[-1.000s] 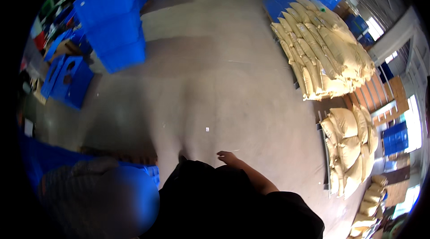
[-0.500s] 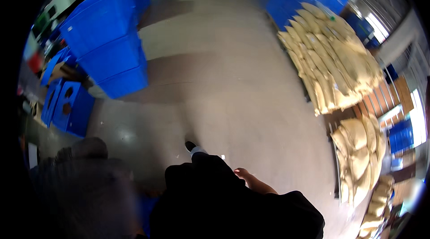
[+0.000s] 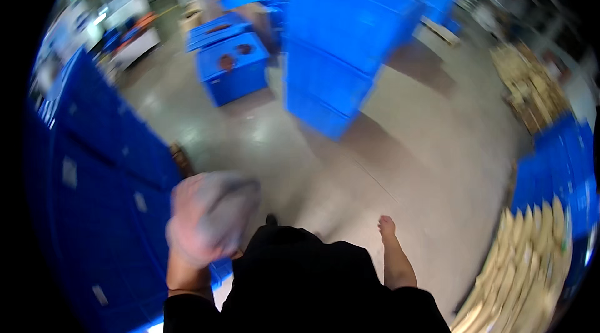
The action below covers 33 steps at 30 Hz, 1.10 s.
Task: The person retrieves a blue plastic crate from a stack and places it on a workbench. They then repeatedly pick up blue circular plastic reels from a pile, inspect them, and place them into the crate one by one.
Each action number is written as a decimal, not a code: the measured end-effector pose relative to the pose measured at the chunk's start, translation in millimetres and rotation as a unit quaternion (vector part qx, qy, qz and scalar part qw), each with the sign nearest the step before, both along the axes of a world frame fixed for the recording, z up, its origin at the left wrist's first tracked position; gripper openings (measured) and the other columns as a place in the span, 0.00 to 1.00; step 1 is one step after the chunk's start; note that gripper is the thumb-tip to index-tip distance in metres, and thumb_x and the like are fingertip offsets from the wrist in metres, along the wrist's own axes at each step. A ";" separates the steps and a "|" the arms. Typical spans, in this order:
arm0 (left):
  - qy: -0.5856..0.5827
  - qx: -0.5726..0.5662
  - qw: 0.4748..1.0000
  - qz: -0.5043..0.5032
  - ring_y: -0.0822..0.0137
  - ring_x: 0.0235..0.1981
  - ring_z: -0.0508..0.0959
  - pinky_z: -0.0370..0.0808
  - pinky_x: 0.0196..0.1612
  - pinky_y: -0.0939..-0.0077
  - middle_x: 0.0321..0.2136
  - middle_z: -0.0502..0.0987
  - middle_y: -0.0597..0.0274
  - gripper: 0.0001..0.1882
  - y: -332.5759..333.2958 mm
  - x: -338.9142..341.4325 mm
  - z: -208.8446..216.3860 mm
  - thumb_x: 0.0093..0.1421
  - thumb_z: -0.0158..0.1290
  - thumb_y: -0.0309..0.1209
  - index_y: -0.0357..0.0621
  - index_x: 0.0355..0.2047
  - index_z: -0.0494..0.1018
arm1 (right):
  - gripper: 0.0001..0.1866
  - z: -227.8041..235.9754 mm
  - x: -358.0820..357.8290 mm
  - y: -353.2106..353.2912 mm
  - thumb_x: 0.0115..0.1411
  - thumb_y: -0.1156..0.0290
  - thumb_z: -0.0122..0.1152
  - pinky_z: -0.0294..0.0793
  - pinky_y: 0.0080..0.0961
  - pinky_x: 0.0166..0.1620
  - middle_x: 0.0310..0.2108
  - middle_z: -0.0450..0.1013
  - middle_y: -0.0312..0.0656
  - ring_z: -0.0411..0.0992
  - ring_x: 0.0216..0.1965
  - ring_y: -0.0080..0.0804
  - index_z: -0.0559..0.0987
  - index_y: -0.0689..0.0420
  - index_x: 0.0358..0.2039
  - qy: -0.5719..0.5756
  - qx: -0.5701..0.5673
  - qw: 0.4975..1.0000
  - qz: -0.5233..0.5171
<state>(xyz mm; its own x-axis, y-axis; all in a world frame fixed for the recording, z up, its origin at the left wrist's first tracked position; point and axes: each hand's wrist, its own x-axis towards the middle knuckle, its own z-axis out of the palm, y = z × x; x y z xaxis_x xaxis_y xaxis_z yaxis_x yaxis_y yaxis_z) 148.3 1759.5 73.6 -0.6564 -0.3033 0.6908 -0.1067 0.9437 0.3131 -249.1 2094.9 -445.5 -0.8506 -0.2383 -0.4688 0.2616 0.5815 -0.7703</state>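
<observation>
My left hand (image 3: 187,252) is raised at my left side and grips a pale grey soft bundle (image 3: 212,214), blurred by motion, which covers the fingers. My right hand (image 3: 387,228) hangs low at my right side over the bare concrete floor (image 3: 400,145) and holds nothing. It is too small and blurred to show how its fingers are set. My dark top (image 3: 306,289) fills the lower middle of the view.
A tall wall of blue crates (image 3: 94,164) stands close on my left. A stack of blue crates (image 3: 344,39) rises ahead, with a lower blue crate (image 3: 234,67) to its left. Tan sacks on a pallet (image 3: 531,277) lie at the lower right, with more blue crates (image 3: 562,177) behind them.
The view has swung round: the sacks moved from the right side to the lower right corner, blue crates now fill the left. The grey bundle has come up beside my body.
</observation>
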 end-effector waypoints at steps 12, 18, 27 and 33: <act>-0.491 0.478 0.637 0.352 0.46 0.45 0.77 0.74 0.48 0.56 0.43 0.78 0.46 0.27 -212.2 140.1 -284.4 0.61 0.48 0.47 0.47 0.57 0.65 | 0.22 -65.7 31.0 -385.6 0.62 0.58 0.56 0.72 0.36 0.51 0.43 0.77 0.50 0.75 0.45 0.41 0.75 0.60 0.51 0.082 0.155 0.734 0.657; -0.316 0.373 0.814 0.315 0.46 0.46 0.76 0.72 0.50 0.55 0.46 0.75 0.46 0.26 -389.7 120.3 -262.6 0.60 0.49 0.44 0.48 0.57 0.65 | 0.20 -6.7 24.1 -570.0 0.64 0.60 0.54 0.73 0.29 0.42 0.41 0.77 0.43 0.74 0.39 0.31 0.75 0.56 0.52 0.175 0.089 0.827 0.526; -0.298 0.426 0.770 0.370 0.44 0.47 0.75 0.72 0.49 0.55 0.47 0.75 0.45 0.26 -547.4 214.4 -316.9 0.61 0.50 0.39 0.45 0.58 0.65 | 0.21 -31.6 38.1 -730.6 0.60 0.59 0.59 0.73 0.35 0.42 0.36 0.76 0.37 0.74 0.38 0.31 0.74 0.51 0.53 0.056 0.209 0.687 0.694; -0.370 0.542 0.626 0.422 0.47 0.43 0.77 0.74 0.45 0.55 0.41 0.78 0.44 0.27 -579.6 294.1 -409.2 0.61 0.51 0.42 0.44 0.58 0.64 | 0.33 58.2 -67.5 -917.0 0.56 0.58 0.62 0.55 0.42 0.66 0.63 0.60 0.54 0.56 0.65 0.51 0.68 0.58 0.59 0.368 0.219 0.831 0.354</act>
<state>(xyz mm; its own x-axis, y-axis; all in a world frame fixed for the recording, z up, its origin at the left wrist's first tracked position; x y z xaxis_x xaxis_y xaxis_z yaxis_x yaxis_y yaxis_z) 442.4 1179.9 -335.7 0.0338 -0.7849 -0.6188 -0.9180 -0.2691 0.2913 -316.5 1177.9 -387.4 -0.6649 -0.7447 -0.0574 -0.7141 0.6563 -0.2437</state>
